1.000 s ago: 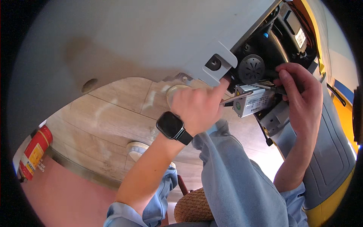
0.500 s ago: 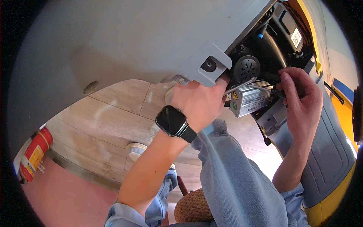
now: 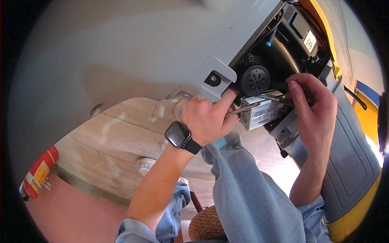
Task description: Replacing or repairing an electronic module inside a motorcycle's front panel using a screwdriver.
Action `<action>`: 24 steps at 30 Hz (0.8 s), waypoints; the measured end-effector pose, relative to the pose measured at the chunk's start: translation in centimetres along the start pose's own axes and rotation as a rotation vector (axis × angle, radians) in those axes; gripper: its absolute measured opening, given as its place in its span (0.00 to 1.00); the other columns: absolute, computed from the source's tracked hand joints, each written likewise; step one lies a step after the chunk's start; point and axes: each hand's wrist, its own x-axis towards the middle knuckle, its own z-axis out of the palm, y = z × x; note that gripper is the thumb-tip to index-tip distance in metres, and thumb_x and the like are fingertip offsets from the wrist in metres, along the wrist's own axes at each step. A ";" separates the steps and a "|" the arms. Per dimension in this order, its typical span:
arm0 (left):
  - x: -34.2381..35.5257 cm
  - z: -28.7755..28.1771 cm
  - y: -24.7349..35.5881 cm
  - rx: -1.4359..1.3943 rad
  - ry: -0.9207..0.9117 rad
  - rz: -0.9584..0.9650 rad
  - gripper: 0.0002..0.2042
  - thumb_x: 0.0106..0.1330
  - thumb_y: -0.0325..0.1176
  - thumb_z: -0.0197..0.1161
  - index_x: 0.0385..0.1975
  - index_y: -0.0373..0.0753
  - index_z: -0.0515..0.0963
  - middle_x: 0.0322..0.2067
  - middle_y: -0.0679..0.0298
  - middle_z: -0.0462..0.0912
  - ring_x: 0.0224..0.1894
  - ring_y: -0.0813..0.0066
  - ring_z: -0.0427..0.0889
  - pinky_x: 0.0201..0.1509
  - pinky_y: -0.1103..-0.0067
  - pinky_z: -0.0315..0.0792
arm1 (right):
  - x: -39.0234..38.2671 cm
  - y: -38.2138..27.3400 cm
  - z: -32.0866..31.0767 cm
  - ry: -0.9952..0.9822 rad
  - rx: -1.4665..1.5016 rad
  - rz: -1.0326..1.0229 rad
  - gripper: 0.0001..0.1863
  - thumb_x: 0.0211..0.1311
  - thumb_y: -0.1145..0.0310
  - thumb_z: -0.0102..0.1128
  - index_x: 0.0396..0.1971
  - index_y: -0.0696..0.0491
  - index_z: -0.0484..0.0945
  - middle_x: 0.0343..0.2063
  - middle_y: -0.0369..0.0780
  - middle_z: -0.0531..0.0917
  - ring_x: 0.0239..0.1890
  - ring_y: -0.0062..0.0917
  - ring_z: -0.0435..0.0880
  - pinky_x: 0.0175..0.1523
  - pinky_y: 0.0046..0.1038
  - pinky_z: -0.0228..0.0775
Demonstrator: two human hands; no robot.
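Note:
My left hand (image 3: 208, 119), with a black watch (image 3: 178, 134) on its wrist, is closed around a thin metal rod (image 3: 245, 108). The rod's free end lies over the silver finned metal box (image 3: 263, 116). Its index finger reaches under the edge of the grey panel (image 3: 133, 44), where the fingertip is partly hidden. On the other side of the box, my right hand (image 3: 314, 103) is closed, thumb against index finger. From it a slim tool with a metal shaft (image 3: 272, 99) and dark grip points left across the box's top. What its fingertips pinch is partly hidden.
A round slotted black disc (image 3: 255, 80), dark tubing and a cable with a blue tip (image 3: 269, 43) fill the opening. A grey and yellow body part (image 3: 350, 170) stands at right. A red fire extinguisher (image 3: 39, 172) is far left, and a brown woven seat (image 3: 206, 224) is below.
The panel, box and opening have shifted left and slightly down in view. The rod in my left hand has drawn back from the right hand's tool, its end now lower over the box.

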 end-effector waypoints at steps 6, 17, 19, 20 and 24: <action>0.5 0.5 0.5 -0.012 0.173 0.012 0.11 0.52 0.35 0.64 0.35 0.43 0.80 0.23 0.60 0.82 0.22 0.57 0.82 0.25 0.67 0.75 | 0.0 -0.2 -0.2 0.004 0.039 0.008 0.06 0.61 0.72 0.61 0.33 0.59 0.81 0.20 0.41 0.81 0.24 0.20 0.80 0.32 0.23 0.70; 0.8 -0.3 2.9 -0.083 0.096 -0.338 0.14 0.56 0.31 0.62 0.42 0.36 0.77 0.34 0.50 0.81 0.39 0.44 0.79 0.41 0.59 0.72 | -0.2 0.3 0.3 0.005 0.017 -0.022 0.06 0.62 0.73 0.60 0.35 0.60 0.81 0.24 0.40 0.82 0.26 0.20 0.81 0.33 0.21 0.71; 0.8 0.3 2.7 -0.068 0.107 -0.356 0.13 0.55 0.32 0.63 0.39 0.36 0.77 0.30 0.51 0.81 0.34 0.45 0.80 0.36 0.59 0.73 | -0.3 0.3 0.6 0.045 0.052 -0.028 0.06 0.59 0.73 0.62 0.33 0.59 0.81 0.20 0.43 0.81 0.23 0.23 0.80 0.31 0.24 0.70; 0.9 0.6 2.6 -0.052 0.116 -0.372 0.12 0.55 0.33 0.63 0.37 0.35 0.76 0.27 0.52 0.81 0.28 0.46 0.80 0.31 0.58 0.74 | -0.2 0.3 0.5 0.046 0.048 -0.026 0.06 0.59 0.73 0.62 0.33 0.59 0.81 0.20 0.43 0.81 0.23 0.23 0.80 0.31 0.24 0.70; 1.3 0.9 2.6 -0.045 0.088 -0.375 0.12 0.55 0.31 0.63 0.38 0.35 0.76 0.30 0.50 0.81 0.30 0.44 0.80 0.33 0.57 0.74 | -0.1 0.2 0.4 0.046 0.044 -0.019 0.06 0.59 0.73 0.62 0.33 0.59 0.81 0.20 0.43 0.81 0.23 0.23 0.81 0.31 0.24 0.71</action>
